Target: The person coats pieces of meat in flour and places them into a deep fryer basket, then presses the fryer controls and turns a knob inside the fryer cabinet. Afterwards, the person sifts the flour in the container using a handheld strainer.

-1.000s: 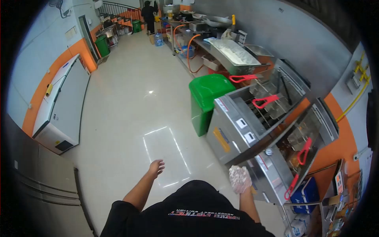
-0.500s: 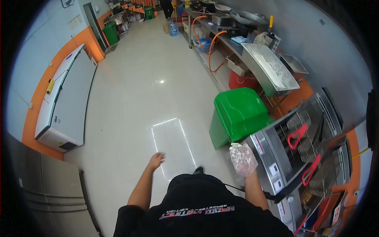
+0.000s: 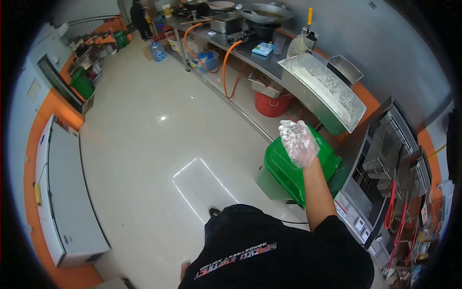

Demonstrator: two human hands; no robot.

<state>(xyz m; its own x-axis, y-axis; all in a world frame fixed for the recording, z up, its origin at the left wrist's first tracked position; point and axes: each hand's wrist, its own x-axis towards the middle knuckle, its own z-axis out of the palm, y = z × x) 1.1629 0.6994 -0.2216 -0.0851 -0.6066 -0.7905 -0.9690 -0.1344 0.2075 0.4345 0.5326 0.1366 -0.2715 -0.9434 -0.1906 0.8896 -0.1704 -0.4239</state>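
beside steel counter (image 3: 204,40), pan (image 3: 308,98) holds powder (image 3: 322,89); right hand (image 3: 298,143) unclenched, left hand (image 3: 185,266), grip unclear.

powdery, plastic-gloved right grip (image 3: 299,143) over the green bin (image 3: 288,176)

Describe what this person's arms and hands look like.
The right hand wears a loose, see-through plastic glove dusted with white powder. Above the bare right forearm is a short black sleeve. Too little of the left hand shows to describe.

Steel counter (image 3: 244,52) with metal pan (image 3: 225,25), blue-and-white packet (image 3: 263,49), clear cup (image 3: 278,45).
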